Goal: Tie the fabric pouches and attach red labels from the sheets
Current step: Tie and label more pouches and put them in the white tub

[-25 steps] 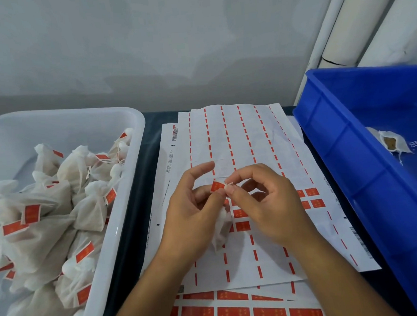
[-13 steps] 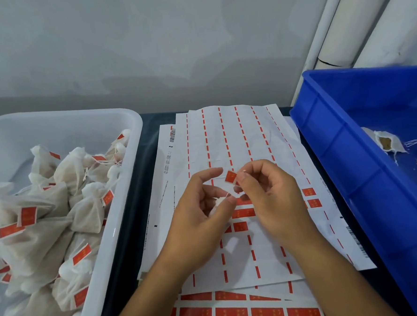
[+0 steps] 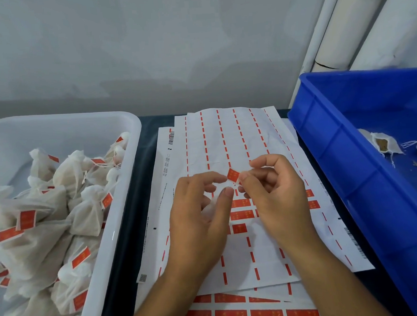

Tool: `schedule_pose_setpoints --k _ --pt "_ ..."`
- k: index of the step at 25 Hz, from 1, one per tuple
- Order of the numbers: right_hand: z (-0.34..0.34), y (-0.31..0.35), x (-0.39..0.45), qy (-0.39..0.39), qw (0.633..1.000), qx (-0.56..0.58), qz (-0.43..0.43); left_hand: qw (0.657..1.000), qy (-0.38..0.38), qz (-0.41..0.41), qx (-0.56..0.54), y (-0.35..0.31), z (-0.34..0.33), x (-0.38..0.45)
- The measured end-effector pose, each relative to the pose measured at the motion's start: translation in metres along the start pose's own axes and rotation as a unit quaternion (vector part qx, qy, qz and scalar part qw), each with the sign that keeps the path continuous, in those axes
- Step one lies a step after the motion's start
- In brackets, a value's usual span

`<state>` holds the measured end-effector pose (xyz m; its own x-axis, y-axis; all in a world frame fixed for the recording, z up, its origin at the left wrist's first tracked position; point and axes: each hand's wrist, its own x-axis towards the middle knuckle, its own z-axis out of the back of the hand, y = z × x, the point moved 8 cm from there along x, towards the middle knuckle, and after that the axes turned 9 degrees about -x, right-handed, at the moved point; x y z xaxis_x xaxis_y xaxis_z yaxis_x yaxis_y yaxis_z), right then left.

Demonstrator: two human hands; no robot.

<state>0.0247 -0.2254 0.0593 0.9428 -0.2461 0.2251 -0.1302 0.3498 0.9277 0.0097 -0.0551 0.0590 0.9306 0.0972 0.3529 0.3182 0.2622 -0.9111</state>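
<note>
Progress: white tray [image 3: 127, 128] at my left holds many tied, labelled pouches; blue bin [image 3: 324, 150] at right shows approx. two untied ones. Right hand [image 3: 275, 192] pinches red label [image 3: 233, 174] w/ string end. Left hand [image 3: 196, 214] cradles current pouch [image 3: 209, 208], index on label edge. Top sheet [image 3: 238, 141] mostly stripped; few labels left.

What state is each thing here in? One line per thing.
Red label: peeled off, pinched by right hand.
Pouch: held in left hand.
Top sheet: mostly stripped, few labels left.
White tub: holds tied, labelled pouches.
Blue bin: nearly empty, one open pouch.
</note>
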Motion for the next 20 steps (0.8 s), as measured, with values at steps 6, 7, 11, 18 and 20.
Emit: schedule_pose_setpoints --k 6,7,11,18,20 --pt "-0.002 0.008 -0.006 -0.009 1.0 0.011 0.022 0.998 -0.055 -0.021 0.016 -0.006 0.004 -0.001" --pt "-0.003 0.009 -0.007 -0.004 1.0 0.014 0.026 0.998 -0.06 -0.018 0.015 -0.006 0.005 -0.001" --pt "-0.007 0.013 -0.009 0.021 0.999 0.012 0.035 0.997 -0.075 -0.005 0.018 -0.003 0.008 -0.001" --pt "-0.012 0.012 -0.005 0.074 0.996 -0.04 0.039 0.998 -0.05 0.027 0.012 0.004 0.005 -0.001" --pt "-0.016 0.011 -0.005 0.107 0.992 -0.052 0.044 0.999 -0.03 0.033 -0.002 0.005 0.003 0.001"
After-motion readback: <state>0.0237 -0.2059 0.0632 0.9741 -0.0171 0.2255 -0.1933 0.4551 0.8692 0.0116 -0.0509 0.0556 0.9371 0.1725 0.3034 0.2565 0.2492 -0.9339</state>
